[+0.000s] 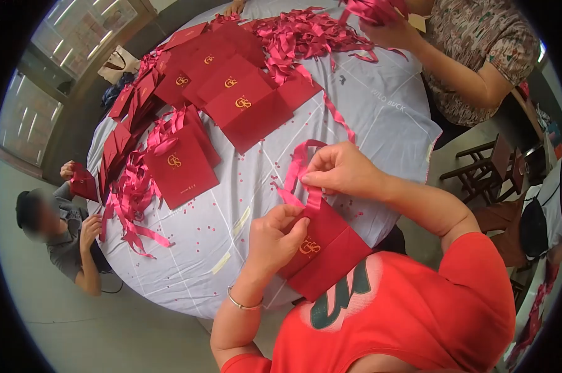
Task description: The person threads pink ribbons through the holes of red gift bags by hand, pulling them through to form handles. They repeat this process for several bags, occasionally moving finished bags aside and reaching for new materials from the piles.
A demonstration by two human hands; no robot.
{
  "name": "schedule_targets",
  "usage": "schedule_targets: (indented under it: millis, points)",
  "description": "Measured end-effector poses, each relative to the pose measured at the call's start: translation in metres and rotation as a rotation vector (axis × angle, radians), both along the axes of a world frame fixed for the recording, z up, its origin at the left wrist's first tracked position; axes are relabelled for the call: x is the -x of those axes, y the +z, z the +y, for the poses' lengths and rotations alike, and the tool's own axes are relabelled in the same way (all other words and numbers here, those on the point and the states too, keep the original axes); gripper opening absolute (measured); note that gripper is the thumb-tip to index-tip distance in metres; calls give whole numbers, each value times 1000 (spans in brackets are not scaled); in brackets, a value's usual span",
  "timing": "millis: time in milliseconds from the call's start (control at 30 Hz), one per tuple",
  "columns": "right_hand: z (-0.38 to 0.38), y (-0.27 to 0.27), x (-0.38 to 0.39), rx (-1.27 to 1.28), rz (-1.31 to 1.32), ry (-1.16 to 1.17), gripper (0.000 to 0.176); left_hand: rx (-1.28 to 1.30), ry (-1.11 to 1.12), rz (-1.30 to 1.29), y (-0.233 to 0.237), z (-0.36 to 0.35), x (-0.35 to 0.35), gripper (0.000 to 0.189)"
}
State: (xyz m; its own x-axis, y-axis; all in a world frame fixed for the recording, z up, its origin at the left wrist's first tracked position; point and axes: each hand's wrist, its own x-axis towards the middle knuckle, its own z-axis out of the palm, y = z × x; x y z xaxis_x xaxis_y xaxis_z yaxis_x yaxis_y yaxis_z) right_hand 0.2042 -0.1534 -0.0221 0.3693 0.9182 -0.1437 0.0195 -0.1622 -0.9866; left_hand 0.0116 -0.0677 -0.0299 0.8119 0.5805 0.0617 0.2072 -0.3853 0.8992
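Observation:
A dark red paper gift bag with a gold logo rests against my body at the table's near edge. A pink ribbon rises from the bag's top and loops up between my hands. Thumb and finger of my right hand pinch the ribbon near the top of that loop. Lower down, my left hand has its fingers closed on the ribbon by the bag's upper edge, a bracelet on the wrist. Whether the ribbon is knotted there cannot be made out.
Several red gift bags lie across the white-clothed round table, with a heap of pink ribbons behind and more ribbons at left. One person handles a red bag; another person holds ribbons. Wooden chairs stand right.

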Motion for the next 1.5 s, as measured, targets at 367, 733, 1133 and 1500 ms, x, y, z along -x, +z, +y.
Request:
schedule_targets:
  millis: [367, 733, 1133, 1500]
  points:
    - [3, 19, -9, -375, 701, -148, 11, 189, -33, 79, 0, 7, -1, 11]
    - [8, 42, -39, -524, 451, -329, 16, 273, -42, 114, -5, 8, 0, 16]
    - [12, 42, -32, -610, -159, -372, 20, 244, -37, 41, -8, 17, 7, 15]
    - [1, 8, 14, -474, -782, 353, 12, 278, -158, 36, 13, 34, 22, 28]
